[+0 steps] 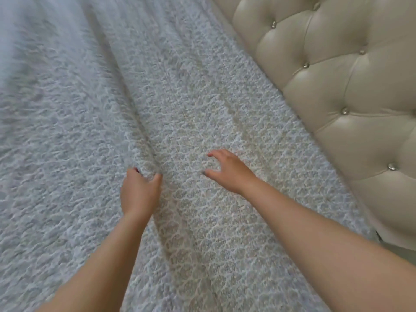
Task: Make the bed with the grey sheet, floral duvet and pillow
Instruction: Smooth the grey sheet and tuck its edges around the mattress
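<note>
The grey sheet, apparently creased lengthwise, abuts a tufted cream headboard.

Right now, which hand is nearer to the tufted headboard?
Right. The right hand rests on the grey sheet, between its raised fold and the headboard, not touching it. The left hand grips that fold, farther from the headboard.

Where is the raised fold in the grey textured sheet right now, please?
In the head view, the raised fold runs up the grey textured sheet, centre-left, its near end pinched by the left hand, beside the right hand.
</note>
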The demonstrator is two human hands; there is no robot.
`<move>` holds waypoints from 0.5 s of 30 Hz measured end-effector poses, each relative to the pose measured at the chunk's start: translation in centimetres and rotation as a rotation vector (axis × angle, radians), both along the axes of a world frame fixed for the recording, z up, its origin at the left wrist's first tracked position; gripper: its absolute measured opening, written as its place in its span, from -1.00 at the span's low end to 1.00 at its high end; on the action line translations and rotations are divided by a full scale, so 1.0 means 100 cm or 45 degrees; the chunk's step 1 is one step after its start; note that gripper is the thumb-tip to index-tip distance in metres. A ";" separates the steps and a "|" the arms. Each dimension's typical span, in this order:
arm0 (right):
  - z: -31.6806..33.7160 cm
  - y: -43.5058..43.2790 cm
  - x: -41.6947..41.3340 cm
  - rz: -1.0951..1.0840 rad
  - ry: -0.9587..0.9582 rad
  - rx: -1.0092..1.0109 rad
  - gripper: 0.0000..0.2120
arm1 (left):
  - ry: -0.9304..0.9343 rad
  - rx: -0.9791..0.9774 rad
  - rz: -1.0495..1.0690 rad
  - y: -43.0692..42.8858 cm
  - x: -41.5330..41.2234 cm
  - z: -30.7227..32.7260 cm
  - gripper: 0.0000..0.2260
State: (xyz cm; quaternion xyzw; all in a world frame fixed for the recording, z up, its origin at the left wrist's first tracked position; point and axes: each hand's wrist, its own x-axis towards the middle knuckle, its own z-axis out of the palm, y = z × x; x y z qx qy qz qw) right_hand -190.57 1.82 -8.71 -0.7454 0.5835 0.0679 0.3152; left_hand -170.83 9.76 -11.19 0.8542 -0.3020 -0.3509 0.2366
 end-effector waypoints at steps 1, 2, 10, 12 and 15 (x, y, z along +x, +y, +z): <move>-0.008 -0.010 0.016 -0.016 0.042 0.058 -0.25 | -0.002 0.012 0.008 -0.006 0.008 -0.006 -0.60; -0.016 -0.017 0.029 -0.077 0.095 0.087 -0.11 | 0.010 0.022 0.023 -0.010 0.013 -0.010 -0.60; -0.067 -0.034 0.075 -0.293 0.388 -0.258 -0.31 | 0.103 0.022 0.136 -0.024 0.049 -0.026 -0.75; -0.067 -0.034 0.077 -0.263 0.328 -0.270 -0.61 | 0.132 0.005 0.165 -0.021 0.054 -0.031 -0.82; -0.059 -0.037 0.080 -0.244 0.287 -0.182 -0.90 | 0.176 0.001 0.222 -0.015 0.058 -0.030 -0.76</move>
